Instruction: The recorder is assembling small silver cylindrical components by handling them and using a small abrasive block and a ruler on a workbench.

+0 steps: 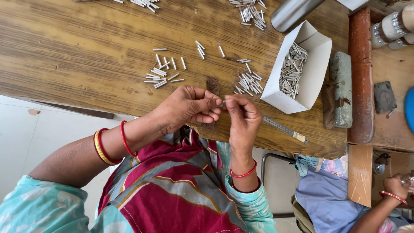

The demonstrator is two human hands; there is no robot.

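A patterned red and grey cloth (pixel 172 190) over the lap and turquoise sleeves are seen lowest in the view, closest to the lens. Above them, the two hands are brought together at the near edge of the wooden worktop (pixel 86 51). A thin metal pin (pixel 224 102) is pinched between the fingertips of the left hand (pixel 189 105) and those of the right hand (pixel 243 116); both hands are closed on it, and it is held just over the worktop's edge. Red and gold bangles are worn on the left wrist, a red one on the right.

Loose pins are scattered on the worktop beyond the hands: one cluster (pixel 161 71) beyond the left hand, another cluster (pixel 249 83) just beyond the right. A white cardboard box (pixel 317 64), partly filled with similar pins, is set beside that second cluster. A narrow metal file (pixel 284 129) is laid near the right hand, by the worktop's edge. A grey stone block (pixel 341 88) and a rusty bar (pixel 360 73) are lined up past the box. Another person's hand (pixel 394 185), with a red bangle, is visible at the lower corner.
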